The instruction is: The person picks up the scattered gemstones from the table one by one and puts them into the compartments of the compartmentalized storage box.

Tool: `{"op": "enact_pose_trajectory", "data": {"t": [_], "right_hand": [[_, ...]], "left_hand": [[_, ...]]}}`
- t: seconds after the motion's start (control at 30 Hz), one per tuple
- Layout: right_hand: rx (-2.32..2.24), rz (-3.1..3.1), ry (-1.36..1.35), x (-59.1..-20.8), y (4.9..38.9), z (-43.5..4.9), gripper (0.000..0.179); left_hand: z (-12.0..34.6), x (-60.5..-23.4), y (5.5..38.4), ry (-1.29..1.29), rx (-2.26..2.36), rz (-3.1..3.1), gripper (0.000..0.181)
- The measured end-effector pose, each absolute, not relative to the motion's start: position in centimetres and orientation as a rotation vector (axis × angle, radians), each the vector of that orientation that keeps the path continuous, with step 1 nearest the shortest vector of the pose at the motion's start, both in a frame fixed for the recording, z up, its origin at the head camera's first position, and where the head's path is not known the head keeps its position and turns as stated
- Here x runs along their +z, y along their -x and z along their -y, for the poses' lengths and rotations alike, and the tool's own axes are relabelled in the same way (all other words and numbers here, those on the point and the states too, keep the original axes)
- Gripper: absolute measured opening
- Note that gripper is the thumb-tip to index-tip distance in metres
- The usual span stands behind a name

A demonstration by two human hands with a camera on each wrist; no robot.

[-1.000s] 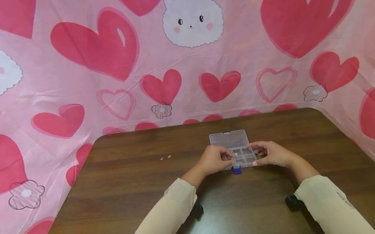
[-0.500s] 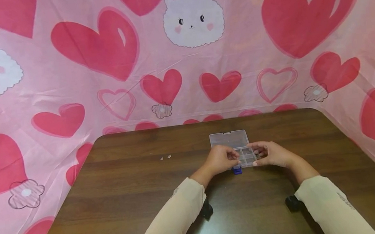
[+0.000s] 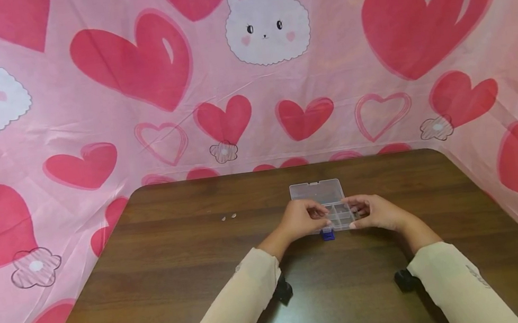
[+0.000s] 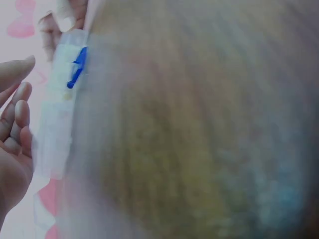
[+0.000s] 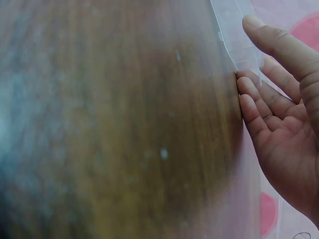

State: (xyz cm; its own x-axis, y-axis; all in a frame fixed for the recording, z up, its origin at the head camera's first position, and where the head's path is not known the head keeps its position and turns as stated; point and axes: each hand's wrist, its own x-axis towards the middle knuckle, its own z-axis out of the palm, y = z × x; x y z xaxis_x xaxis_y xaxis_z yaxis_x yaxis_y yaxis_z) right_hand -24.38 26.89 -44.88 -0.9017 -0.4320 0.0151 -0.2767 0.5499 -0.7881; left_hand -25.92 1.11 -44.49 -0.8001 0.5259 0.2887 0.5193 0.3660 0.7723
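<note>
A clear plastic compartment box (image 3: 342,219) lies on the table with its lid (image 3: 316,192) swung back and a blue latch (image 3: 328,235) at its front. My right hand (image 3: 376,213) grips the box's right end, thumb at the front corner and fingers along the side. My left hand (image 3: 301,218) is over the left compartments and covers them in the head view. In the left wrist view its thumb and fingers (image 4: 22,113) stand apart with nothing seen between them. A small yellowish spot (image 4: 67,93) shows in the box beside the latch.
Two small pale pieces (image 3: 228,217) lie on the brown wooden table (image 3: 181,277), left of the box. A pink cloth with hearts and rabbits (image 3: 250,82) hangs behind the table and at its sides.
My left hand has moved a little to the right over the compartments, covering a small white piece seen there earlier. The right hand and the box have stayed in place.
</note>
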Motion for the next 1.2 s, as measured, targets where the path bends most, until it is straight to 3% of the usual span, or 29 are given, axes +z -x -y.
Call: {"op": "enact_pose_trajectory", "data": {"t": [1.2], "right_hand": [[-1.26,-2.619,0.603,-44.9,24.4,-26.9,0.067]], "left_hand": [[3.6,-44.3,25.0,-0.991,1.512,-2.577,0.028]]}}
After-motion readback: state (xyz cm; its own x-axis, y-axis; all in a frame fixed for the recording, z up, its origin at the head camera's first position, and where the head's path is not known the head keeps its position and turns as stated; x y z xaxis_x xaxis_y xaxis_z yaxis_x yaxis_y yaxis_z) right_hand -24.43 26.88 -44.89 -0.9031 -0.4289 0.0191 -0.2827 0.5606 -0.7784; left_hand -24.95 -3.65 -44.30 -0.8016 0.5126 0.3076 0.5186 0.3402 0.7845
